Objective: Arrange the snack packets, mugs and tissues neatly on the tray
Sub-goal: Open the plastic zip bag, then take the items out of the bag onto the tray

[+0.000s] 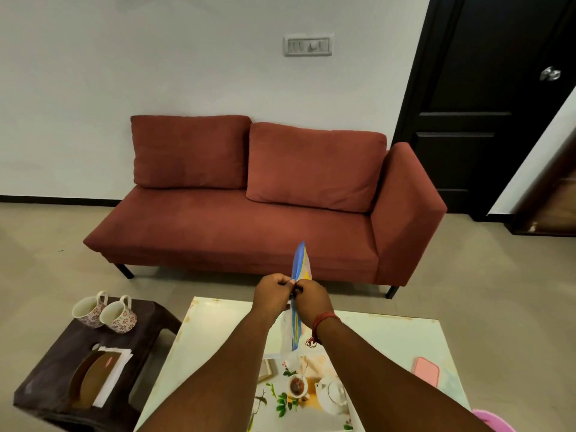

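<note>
A blue and yellow snack packet (301, 263) is held edge-on and upright above the far part of the table, pinched between my left hand (271, 293) and my right hand (313, 299). Below my arms lies the tray (299, 397), printed with a teapot, a cup and leaves. Two floral mugs (104, 311) lie tipped on their sides on a dark stool (62, 363) to the left. White tissues (117, 366) sit in a brown holder (88, 378) on the same stool.
A pale table (389, 338) carries the tray and a pink phone (426, 371) at its right. A red sofa (249, 219) stands beyond the table against the wall. A dark door (486, 104) is at the far right, and something pink (492, 420) shows at the bottom right.
</note>
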Available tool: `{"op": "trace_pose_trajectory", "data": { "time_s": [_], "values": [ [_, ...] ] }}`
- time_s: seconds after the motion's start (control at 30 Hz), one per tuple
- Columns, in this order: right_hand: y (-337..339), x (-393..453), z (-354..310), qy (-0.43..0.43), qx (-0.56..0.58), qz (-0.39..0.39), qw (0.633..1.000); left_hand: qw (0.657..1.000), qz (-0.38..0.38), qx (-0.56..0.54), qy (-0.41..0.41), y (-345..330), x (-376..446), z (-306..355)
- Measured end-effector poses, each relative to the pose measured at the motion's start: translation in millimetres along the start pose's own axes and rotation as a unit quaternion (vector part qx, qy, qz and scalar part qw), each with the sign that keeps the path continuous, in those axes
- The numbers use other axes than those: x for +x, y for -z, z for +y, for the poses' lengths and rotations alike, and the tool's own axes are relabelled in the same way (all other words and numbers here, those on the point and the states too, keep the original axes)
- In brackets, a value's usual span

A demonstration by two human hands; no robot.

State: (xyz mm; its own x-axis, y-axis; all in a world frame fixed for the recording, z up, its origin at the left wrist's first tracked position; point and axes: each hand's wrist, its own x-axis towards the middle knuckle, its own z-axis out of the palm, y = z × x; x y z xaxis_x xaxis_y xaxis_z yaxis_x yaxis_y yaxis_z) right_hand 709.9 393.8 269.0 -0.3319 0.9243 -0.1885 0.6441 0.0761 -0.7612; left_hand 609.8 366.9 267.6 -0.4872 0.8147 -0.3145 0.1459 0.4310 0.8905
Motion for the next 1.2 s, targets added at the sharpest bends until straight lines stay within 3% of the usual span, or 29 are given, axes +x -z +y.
{"op": "trace_pose_trajectory", "data": {
  "time_s": [0.17,0.33,0.5,0.77,0.93,1.07,1.13,1.2],
  "values": [
    [-2,-1,-9,-0.006,0.022,0.033,0.999,0.988,0.039,0.116,-0.094,10,3,8],
    [2,2,-11,-0.003,0.009,0.041,0.999,0.969,0.044,0.202,-0.132,16,6,14],
    [12,2,-8,-0.028,0.038,0.068,0.997,0.967,0.072,0.211,-0.12,26,9,16],
    [52,-2,30,-0.16,0.038,0.181,0.97,0.966,0.166,0.19,-0.056,60,17,2],
    [60,1,43,-0.177,0.009,0.168,0.97,0.966,0.153,0.19,-0.089,51,18,2],
    [63,4,43,-0.127,-0.049,0.154,0.979,0.974,0.108,0.153,-0.13,29,14,8],
    [63,4,43,-0.031,-0.148,0.182,0.972,0.975,0.092,0.142,-0.148,18,12,11],
    [62,4,41,0.053,-0.163,0.172,0.97,0.974,0.078,0.136,-0.162,7,8,15]
  ]
}}
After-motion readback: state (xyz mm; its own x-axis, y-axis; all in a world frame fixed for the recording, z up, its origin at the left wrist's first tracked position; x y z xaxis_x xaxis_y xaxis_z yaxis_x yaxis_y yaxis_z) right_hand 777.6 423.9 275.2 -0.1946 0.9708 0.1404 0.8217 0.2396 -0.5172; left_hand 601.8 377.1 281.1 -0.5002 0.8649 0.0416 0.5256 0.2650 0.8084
